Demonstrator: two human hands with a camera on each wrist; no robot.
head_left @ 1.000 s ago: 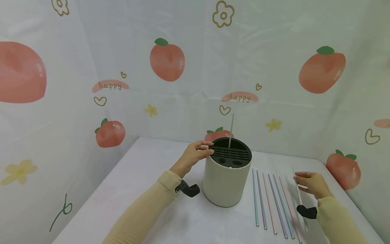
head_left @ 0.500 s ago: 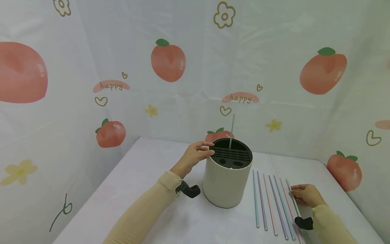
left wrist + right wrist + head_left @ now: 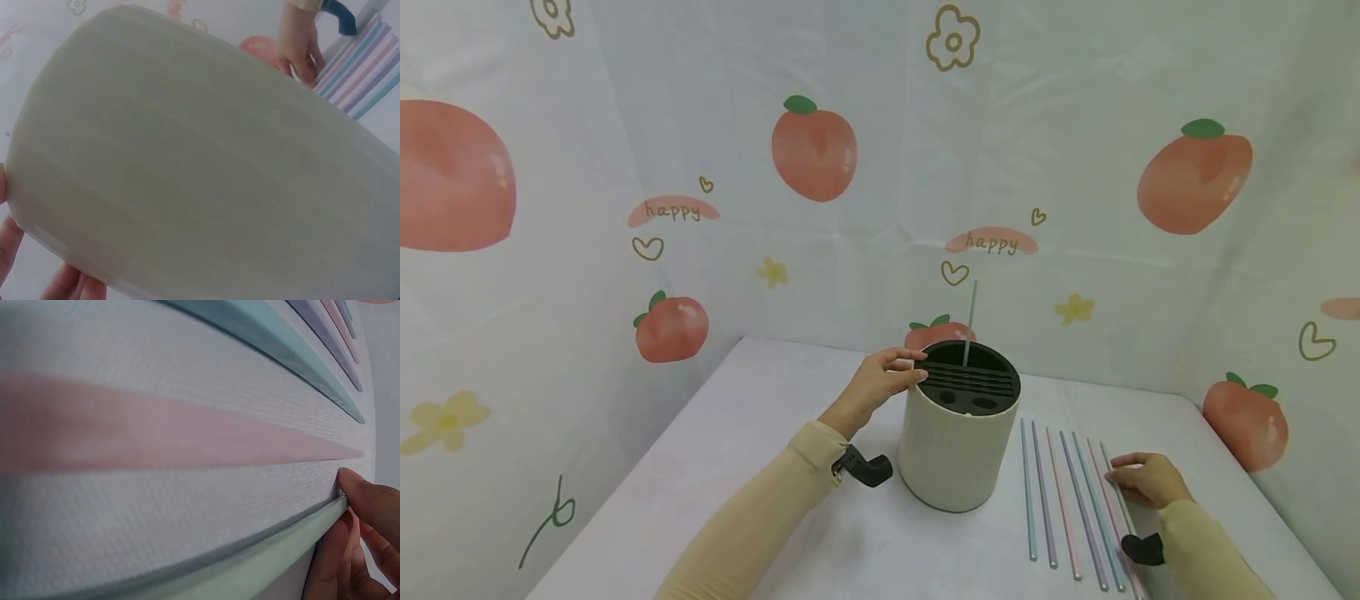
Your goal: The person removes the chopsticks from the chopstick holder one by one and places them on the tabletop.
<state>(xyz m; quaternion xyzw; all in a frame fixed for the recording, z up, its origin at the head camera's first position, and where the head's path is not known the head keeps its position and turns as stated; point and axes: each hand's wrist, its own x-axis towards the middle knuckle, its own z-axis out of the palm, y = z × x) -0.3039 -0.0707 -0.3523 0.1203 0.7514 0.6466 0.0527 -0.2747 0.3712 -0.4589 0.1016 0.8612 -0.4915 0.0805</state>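
Note:
My left hand [image 3: 876, 379] rests with its fingertips and thumb on the left rim of a cream utensil holder [image 3: 955, 462] with a black slotted top. The left wrist view shows several fingertips [image 3: 62, 281] along the holder's edge. One pale green chopstick [image 3: 971, 321] stands upright in the holder's back opening. At the right, my right hand [image 3: 1150, 481] pinches another pale green chopstick [image 3: 250, 569] between thumb and fingers, low over the table. It lies alongside the nearest pink chopstick [image 3: 187, 437], a narrow gap between them.
Several teal, purple and pink chopsticks [image 3: 1078, 508] lie in a spaced row on the white table [image 3: 842, 533], between the holder and my right hand. A white backdrop [image 3: 880, 167] printed with peaches closes off the back and sides.
My right hand has moved left and toward me with the pale green chopstick, bringing it down beside the pink one. My left hand and the holder have stayed in place.

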